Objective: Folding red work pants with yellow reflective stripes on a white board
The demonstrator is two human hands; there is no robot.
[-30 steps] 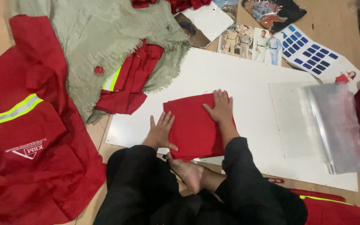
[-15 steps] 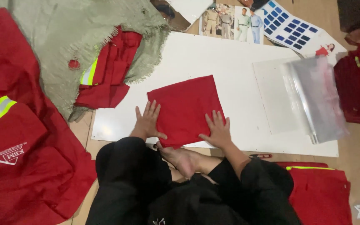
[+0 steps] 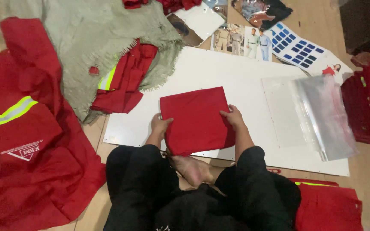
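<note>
We've got the folded red cloth (image 3: 195, 119) gripped at both side edges: left hand (image 3: 161, 126) closed on its left edge, right hand (image 3: 233, 118) closed on the right, thumbs on top. It sits on the white board (image 3: 236, 72) on the floor, near edge lifted over our bare foot (image 3: 191, 169). Clear plastic bag (image 3: 324, 113) lies on the board to the right, well apart. Red hi-vis jacket (image 3: 22, 145) at left, green frayed fabric (image 3: 86, 38) w/ more red garments (image 3: 123, 81) beyond the board; printed sheets (image 3: 279, 42) at top.
</note>
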